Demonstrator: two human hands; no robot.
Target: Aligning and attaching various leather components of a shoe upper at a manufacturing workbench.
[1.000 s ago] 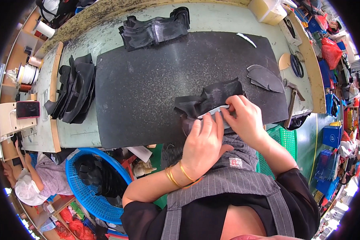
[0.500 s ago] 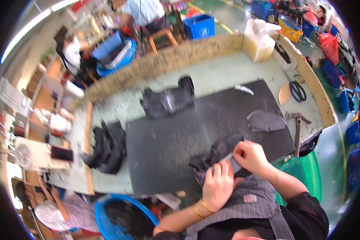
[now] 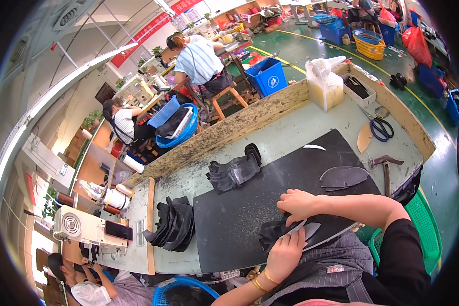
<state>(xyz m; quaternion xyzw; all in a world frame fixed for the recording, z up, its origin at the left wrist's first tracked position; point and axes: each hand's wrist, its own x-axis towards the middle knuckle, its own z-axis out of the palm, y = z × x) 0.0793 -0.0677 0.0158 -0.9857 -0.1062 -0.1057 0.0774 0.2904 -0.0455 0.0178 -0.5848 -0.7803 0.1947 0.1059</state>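
Low over the black work mat, near its front edge, both of my hands work on a dark, soft cut piece, perhaps leather or fabric. My left hand has its fingers closed on the near part, where a grey pointed flap sticks out. My right hand reaches across from the right, fingers bent down and thumb pressed onto the piece's far side. Much of the piece is hidden under my hands. A flat dark rounded piece lies on the mat to the right.
Stacked black pieces lie behind the mat, and another pile to its left. A hammer, scissors and a plastic glue jug stand or lie at the right. A wooden rim borders the table. Co-workers sit beyond.
My right hand has moved left and away from me over the dark piece, its forearm now lying across. The view has tilted up, showing more of the room.
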